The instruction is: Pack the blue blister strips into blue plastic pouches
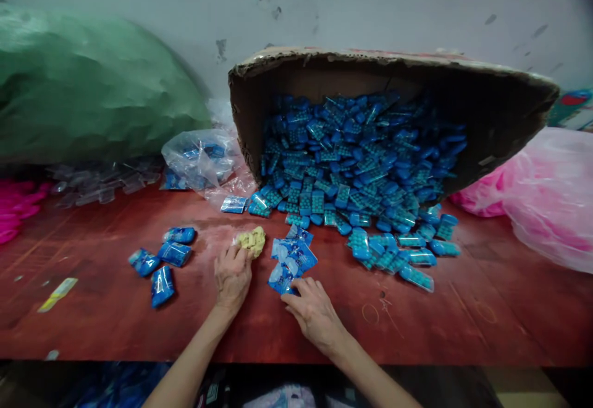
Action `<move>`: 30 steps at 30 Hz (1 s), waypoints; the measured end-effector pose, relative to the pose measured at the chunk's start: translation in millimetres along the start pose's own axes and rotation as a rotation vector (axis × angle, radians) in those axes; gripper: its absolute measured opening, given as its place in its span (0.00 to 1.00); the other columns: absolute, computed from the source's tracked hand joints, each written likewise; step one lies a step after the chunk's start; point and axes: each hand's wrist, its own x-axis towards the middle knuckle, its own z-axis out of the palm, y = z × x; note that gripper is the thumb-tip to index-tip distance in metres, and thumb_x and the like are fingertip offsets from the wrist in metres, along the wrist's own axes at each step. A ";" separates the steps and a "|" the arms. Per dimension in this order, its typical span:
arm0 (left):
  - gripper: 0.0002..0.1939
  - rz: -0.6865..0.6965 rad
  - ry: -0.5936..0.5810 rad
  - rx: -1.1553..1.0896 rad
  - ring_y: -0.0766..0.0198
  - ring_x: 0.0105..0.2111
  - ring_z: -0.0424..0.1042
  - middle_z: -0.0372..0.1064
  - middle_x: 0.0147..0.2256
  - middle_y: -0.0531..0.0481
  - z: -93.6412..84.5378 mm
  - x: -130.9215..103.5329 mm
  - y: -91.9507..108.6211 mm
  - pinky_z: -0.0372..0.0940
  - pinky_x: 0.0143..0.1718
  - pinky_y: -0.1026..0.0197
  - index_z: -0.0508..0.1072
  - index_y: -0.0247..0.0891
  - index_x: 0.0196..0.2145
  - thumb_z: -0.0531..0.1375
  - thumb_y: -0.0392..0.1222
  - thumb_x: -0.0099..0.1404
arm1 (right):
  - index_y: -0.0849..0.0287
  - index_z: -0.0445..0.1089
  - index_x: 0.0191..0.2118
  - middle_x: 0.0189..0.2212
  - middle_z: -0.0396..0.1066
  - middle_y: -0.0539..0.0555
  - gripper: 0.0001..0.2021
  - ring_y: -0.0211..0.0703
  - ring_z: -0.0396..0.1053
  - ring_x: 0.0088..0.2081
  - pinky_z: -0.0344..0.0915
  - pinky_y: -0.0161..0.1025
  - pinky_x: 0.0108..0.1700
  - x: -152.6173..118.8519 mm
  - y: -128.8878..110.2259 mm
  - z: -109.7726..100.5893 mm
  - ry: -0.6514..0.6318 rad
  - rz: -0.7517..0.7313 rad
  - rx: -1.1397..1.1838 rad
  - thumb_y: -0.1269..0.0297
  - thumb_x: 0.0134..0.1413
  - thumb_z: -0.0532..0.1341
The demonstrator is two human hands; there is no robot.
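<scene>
My left hand [233, 275] is closed, its bent fingertips pressed on the near left edge of a crumbly yellow putty-like lump [252, 240]. Just right of it, several flat blue printed cards [293, 256] overlap on the table. My right hand [315, 314] pinches the near edge of the lowest card; its fingertips partly cover that card. To the left of my left hand lie several blue wrapped containers [175, 253]. Small clear containers with blue caps and turquoise beads [389, 253] lie scattered to the right of the cards.
A tipped cardboard box [393, 65] spills many more blue-capped containers onto the red table [324, 346]. A big green sack [92, 86] and clear plastic pieces [102, 182] are at the left. Pink plastic bags [546, 204] sit at the right. A yellow-and-white strip [58, 293] lies at the front left.
</scene>
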 end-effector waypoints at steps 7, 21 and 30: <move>0.17 -0.158 0.125 -0.242 0.52 0.49 0.59 0.64 0.45 0.38 -19.3 -24.5 22.6 0.55 0.48 0.49 0.66 0.33 0.45 0.50 0.42 0.60 | 0.56 0.67 0.35 0.32 0.66 0.53 0.04 0.45 0.62 0.36 0.57 0.38 0.35 9.7 -5.6 -4.3 0.041 0.246 -0.019 0.65 0.55 0.56; 0.24 -0.818 -0.288 -1.151 0.69 0.17 0.63 0.68 0.24 0.52 -53.5 -54.2 56.4 0.56 0.15 0.66 0.67 0.35 0.40 0.60 0.53 0.48 | 0.58 0.65 0.34 0.33 0.67 0.54 0.03 0.47 0.65 0.36 0.59 0.39 0.34 23.0 -15.8 16.4 0.010 0.334 -0.158 0.70 0.53 0.55; 0.25 -1.029 -0.519 -1.351 0.72 0.11 0.57 0.63 0.14 0.56 -37.6 -60.9 61.9 0.49 0.11 0.69 0.69 0.32 0.32 0.65 0.50 0.38 | 0.57 0.63 0.27 0.28 0.65 0.52 0.08 0.42 0.63 0.33 0.57 0.36 0.33 7.6 -27.4 10.1 0.233 0.172 0.065 0.72 0.54 0.52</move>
